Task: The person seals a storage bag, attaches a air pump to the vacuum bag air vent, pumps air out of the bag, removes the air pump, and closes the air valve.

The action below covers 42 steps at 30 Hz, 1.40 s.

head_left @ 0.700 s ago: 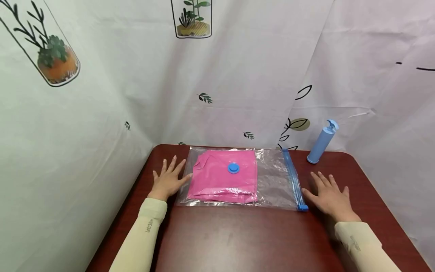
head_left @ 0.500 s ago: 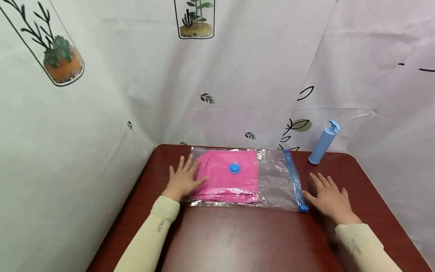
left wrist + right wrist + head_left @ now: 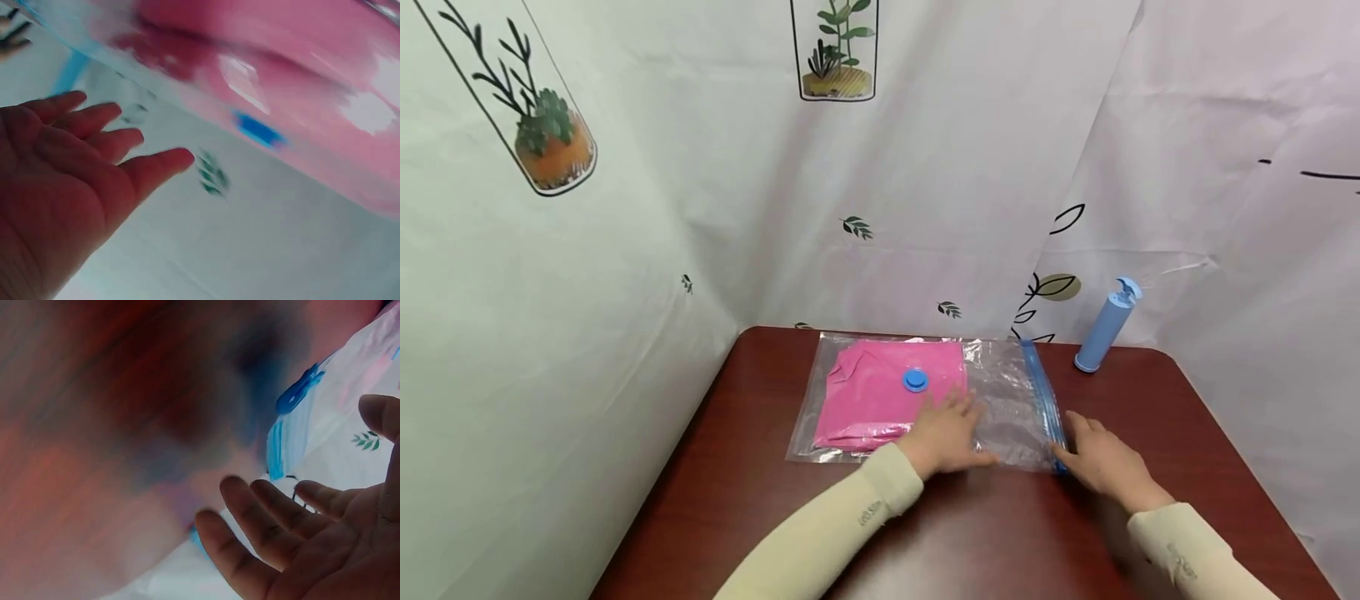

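Cream sleeve reads "Lets Slim", left hand over clear bag.

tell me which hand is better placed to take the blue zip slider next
Likely the right hand: it is beside the blue zip slider, while the left hand is farther off, over the clear vacuum bag.

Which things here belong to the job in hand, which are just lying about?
Job, by the look of it:
clear bag
pink cloth inside
blue valve
blue zip
blue pump (probably; untouched)

Just background:
table
printed sheet
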Motion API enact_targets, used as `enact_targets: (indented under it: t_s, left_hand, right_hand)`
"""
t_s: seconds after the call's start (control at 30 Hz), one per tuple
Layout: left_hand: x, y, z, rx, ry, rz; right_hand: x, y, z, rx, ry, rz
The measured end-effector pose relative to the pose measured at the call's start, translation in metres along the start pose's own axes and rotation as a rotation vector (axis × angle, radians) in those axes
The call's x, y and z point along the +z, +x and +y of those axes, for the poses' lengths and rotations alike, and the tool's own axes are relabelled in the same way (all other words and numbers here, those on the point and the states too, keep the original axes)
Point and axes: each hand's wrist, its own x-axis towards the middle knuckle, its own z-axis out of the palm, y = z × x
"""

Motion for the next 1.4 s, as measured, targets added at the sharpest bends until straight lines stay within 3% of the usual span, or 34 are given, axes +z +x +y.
enact_targets:
  t_s: [0.2, 0.43, 0.53, 0.67, 0.77, 0.87, 0.93, 1.13, 1.3, 1.4]
  left_hand:
    - [0.02, 0.003, 0.049, 0.111, 0.173, 0.025]
    - [0.047, -0.003, 0.08, 0.184, 0.237, 0.098]
    - [0.053, -0.005, 0.09, 0.184, 0.246, 0.136]
    - [0.052, -0.002, 0.098, 0.172, 0.259, 0.203]
    - [0.048, 0.002, 0.102, 0.176, 0.283, 0.279]
    - [0.045, 0.008, 0.106, 0.186, 0.324, 0.363]
    - [0.042, 0.011, 0.109, 0.184, 0.342, 0.39]
    - [0.039, 0.016, 0.112, 0.165, 0.345, 0.375]
    - [0.041, 0.023, 0.114, 0.194, 0.406, 0.501]
    - [0.041, 0.026, 0.114, 0.203, 0.41, 0.526]
  right_hand:
    - [0.022, -0.002, -0.008, -0.006, 0.117, -0.036]
    - [0.047, -0.001, 0.009, 0.105, 0.278, -0.156]
    - [0.051, -0.002, 0.019, 0.144, 0.431, -0.197]
    - [0.041, -0.009, 0.018, 0.221, 0.715, -0.251]
    - [0.032, -0.011, 0.015, 0.272, 0.862, -0.296]
    - [0.027, -0.009, 0.016, 0.292, 0.944, -0.328]
    - [0.024, -0.008, 0.017, 0.295, 0.978, -0.342]
    - [0.015, -0.002, 0.013, 0.303, 1.009, -0.386]
    - [0.008, 0.0, 0.014, 0.311, 0.989, -0.404]
    - [0.004, 0.0, 0.016, 0.314, 0.988, -0.419]
